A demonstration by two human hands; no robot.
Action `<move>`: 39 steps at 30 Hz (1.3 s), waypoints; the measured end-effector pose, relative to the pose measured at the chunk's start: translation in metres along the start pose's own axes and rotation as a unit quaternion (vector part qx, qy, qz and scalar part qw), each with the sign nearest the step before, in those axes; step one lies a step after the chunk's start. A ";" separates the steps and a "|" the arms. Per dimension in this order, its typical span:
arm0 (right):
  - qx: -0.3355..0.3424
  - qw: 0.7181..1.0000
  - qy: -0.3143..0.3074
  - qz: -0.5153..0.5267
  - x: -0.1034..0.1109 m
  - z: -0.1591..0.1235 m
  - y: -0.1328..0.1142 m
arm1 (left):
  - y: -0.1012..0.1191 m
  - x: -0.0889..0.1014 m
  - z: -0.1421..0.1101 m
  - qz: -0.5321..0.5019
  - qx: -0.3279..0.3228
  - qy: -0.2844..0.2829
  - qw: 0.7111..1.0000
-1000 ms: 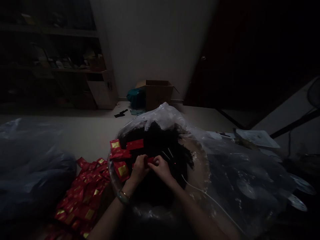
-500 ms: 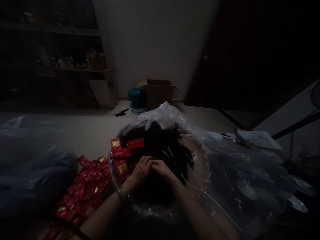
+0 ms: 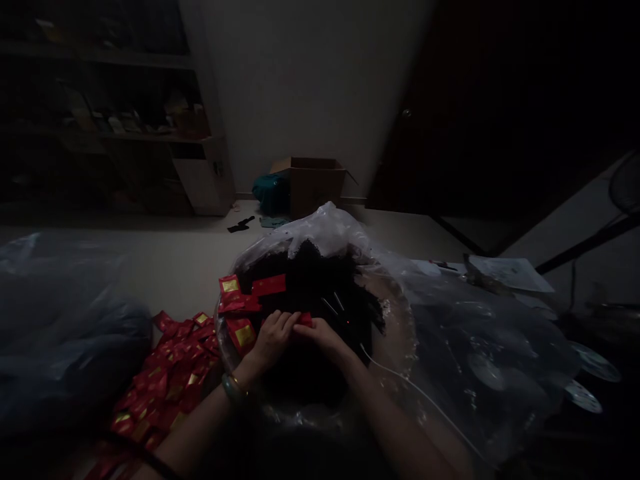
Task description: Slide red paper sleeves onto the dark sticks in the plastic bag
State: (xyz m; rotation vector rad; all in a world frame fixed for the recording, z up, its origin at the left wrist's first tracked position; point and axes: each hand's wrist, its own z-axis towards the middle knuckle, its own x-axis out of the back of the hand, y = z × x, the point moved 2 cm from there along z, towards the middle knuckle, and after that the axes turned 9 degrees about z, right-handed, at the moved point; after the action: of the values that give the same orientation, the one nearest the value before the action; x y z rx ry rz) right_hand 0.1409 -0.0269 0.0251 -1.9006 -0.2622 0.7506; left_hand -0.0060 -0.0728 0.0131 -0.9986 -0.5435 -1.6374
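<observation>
Between my two hands a small red packet is held over a round tub lined with clear plastic. My left hand is closed on the packet's left side, fingers together. From the right, my right hand pinches its other end. Dark loose material, perhaps dried leaves, fills much of the tub. Other red packets with gold labels lie on the tub's left side. On the dark material rests a dark device with two bright strips and a red light, a white cable running near it.
A heap of red packets lies left of the tub, by a large clear plastic bag. Plastic sheeting spreads at the right. Farther off stand a cardboard box, a teal bundle and shelves.
A red packet now shows between my hands, where only fingertips meeting were visible before. My left hand has shifted slightly left. The view has moved a little.
</observation>
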 end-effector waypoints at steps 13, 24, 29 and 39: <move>0.020 0.999 0.003 0.037 0.014 0.018 0.004 | 0.003 -0.004 0.020 0.009 0.024 0.008 1.000; -0.026 0.997 -0.074 -0.006 -0.009 0.012 -0.019 | -0.004 -0.002 0.015 -0.122 0.081 -0.019 0.989; 0.007 0.994 -0.097 -0.046 0.004 0.011 -0.045 | -0.015 -0.005 0.009 -0.194 0.184 0.022 0.963; -0.025 0.871 0.095 -0.481 0.010 0.068 -0.013 | -0.045 -0.008 -0.002 -0.252 0.399 0.157 0.867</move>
State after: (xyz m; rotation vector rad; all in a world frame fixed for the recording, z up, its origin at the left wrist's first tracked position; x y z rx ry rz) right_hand 0.1094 0.0345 0.0137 -1.5825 -1.0113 -0.1238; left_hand -0.0486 -0.0566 0.0120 0.0436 -1.1960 -1.7163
